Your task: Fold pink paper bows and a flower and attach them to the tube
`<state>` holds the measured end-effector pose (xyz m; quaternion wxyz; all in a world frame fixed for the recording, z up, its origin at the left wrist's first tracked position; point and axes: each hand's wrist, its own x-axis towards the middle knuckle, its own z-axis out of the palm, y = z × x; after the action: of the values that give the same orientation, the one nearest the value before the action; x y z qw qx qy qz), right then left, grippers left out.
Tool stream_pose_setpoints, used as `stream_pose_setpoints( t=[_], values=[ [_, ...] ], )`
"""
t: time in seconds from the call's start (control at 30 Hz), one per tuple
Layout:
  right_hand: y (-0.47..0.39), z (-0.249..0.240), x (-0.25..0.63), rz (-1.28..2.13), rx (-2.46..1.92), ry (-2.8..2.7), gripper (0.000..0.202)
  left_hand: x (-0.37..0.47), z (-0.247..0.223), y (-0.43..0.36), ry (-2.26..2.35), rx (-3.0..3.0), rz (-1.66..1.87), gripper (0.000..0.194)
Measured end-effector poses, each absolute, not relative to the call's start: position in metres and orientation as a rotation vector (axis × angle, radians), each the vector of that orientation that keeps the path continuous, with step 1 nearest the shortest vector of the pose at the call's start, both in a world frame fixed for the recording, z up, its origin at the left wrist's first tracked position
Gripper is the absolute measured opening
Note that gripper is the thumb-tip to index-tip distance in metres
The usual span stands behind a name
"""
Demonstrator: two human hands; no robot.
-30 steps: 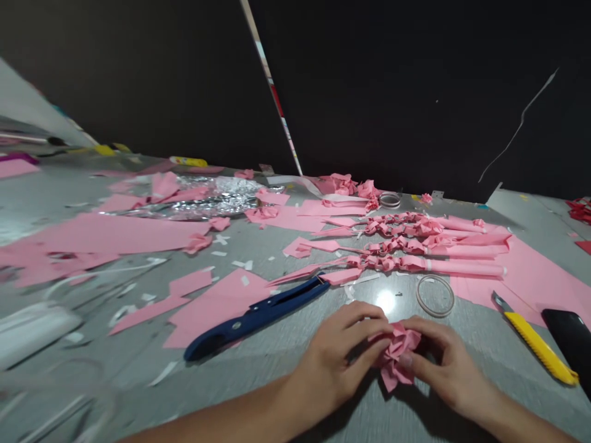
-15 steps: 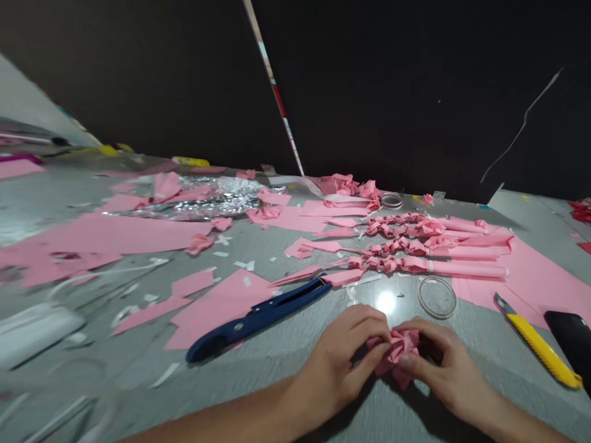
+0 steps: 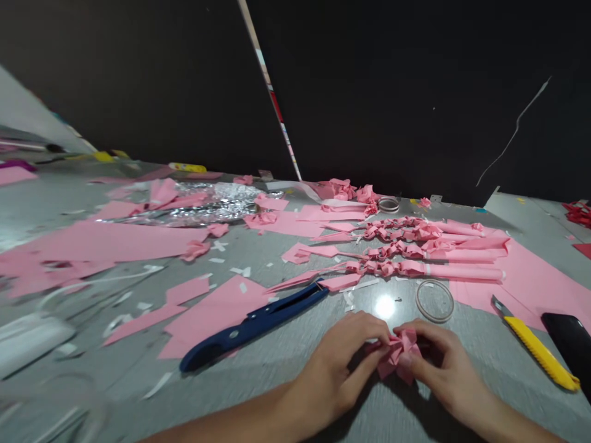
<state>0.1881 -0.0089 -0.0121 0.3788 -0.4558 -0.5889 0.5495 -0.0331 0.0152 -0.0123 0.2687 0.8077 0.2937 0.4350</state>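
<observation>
Between my hands, low over the grey table point(image 3: 286, 394), is a crumpled pink paper flower point(image 3: 398, 354). My left hand point(image 3: 353, 363) pinches its left side between thumb and fingertips. On the other side, my right hand point(image 3: 438, 363) grips it, the thumb lying across the front petals. The fingers hide parts of the paper. Just beyond the hands lies a roll of tape point(image 3: 434, 301) on its side. Several pink rolled-paper stems with twisted paper chains point(image 3: 392, 267) lie in rows behind it.
Blue-handled scissors point(image 3: 249, 326) lie left of my hands. A yellow utility knife point(image 3: 538, 347) with its blade out and a black phone point(image 3: 567, 338) are at the right. Crinkled silver foil point(image 3: 221, 203), pink sheets point(image 3: 115, 240) and white scraps cover the left side. A dark panel point(image 3: 369, 86) stands behind.
The view has shifted slightly. Both hands keep hold of the paper flower, whose petals sit at a slightly different angle between the fingers. The other things lie as before.
</observation>
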Motion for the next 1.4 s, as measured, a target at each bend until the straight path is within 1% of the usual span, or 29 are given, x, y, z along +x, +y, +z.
stream_pose_setpoints(
  t=[0.07, 0.2, 0.33, 0.4, 0.5, 0.57, 0.63, 0.8, 0.93, 1.03, 1.1, 1.13, 1.27, 1.4],
  values=[
    [-0.009, -0.014, 0.189, 1.374, -1.188, -1.492, 0.034, -0.033, -0.014, 0.015, 0.851, 2.115, 1.186, 0.011],
    [-0.01, -0.015, 0.189, 1.347, -1.224, -1.43, 0.042, -0.033, -0.014, 0.018, 0.984, 1.989, 1.161, 0.015],
    [-0.01, -0.014, 0.188, 1.253, -1.21, -1.375, 0.04, -0.033, -0.011, 0.026, 1.053, 1.858, 1.212, 0.015],
    [-0.009, -0.015, 0.19, 1.133, -1.225, -1.378, 0.036, -0.033, -0.01, 0.028, 1.072, 1.839, 1.261, 0.013],
    [-0.004, -0.02, 0.2, 0.826, -1.27, -1.478, 0.027, -0.035, -0.009, 0.027, 1.025, 1.911, 1.297, 0.01],
    [0.003, -0.022, 0.209, 0.605, -1.279, -1.563, 0.021, -0.035, -0.009, 0.025, 0.943, 1.994, 1.306, 0.016],
    [0.011, -0.024, 0.217, 0.47, -1.273, -1.656, 0.017, -0.035, -0.011, 0.022, 0.877, 2.083, 1.299, 0.022],
    [0.025, -0.028, 0.226, 0.457, -1.335, -1.922, 0.009, -0.033, -0.019, 0.018, 0.807, 2.209, 1.271, 0.025],
    [0.024, -0.035, 0.226, 0.351, -1.304, -1.981, 0.016, -0.032, -0.019, 0.019, 0.783, 2.169, 1.292, 0.026],
    [0.022, -0.037, 0.226, 0.188, -1.339, -2.03, 0.015, -0.032, -0.015, 0.02, 0.8, 2.004, 1.295, 0.017],
    [0.022, -0.037, 0.227, 0.115, -1.407, -2.079, 0.012, -0.031, -0.014, 0.022, 0.915, 1.814, 1.239, 0.008],
    [0.023, -0.036, 0.227, 0.097, -1.438, -2.101, 0.012, -0.031, -0.014, 0.024, 0.984, 1.709, 1.198, 0.007],
    [0.025, -0.038, 0.229, 0.092, -1.465, -2.121, 0.002, -0.028, -0.018, 0.038, 1.084, 1.394, 1.079, 0.026],
    [0.027, -0.045, 0.23, 0.189, -1.336, -2.101, 0.015, -0.025, -0.024, 0.047, 1.069, 1.337, 1.086, 0.029]
  ],
)
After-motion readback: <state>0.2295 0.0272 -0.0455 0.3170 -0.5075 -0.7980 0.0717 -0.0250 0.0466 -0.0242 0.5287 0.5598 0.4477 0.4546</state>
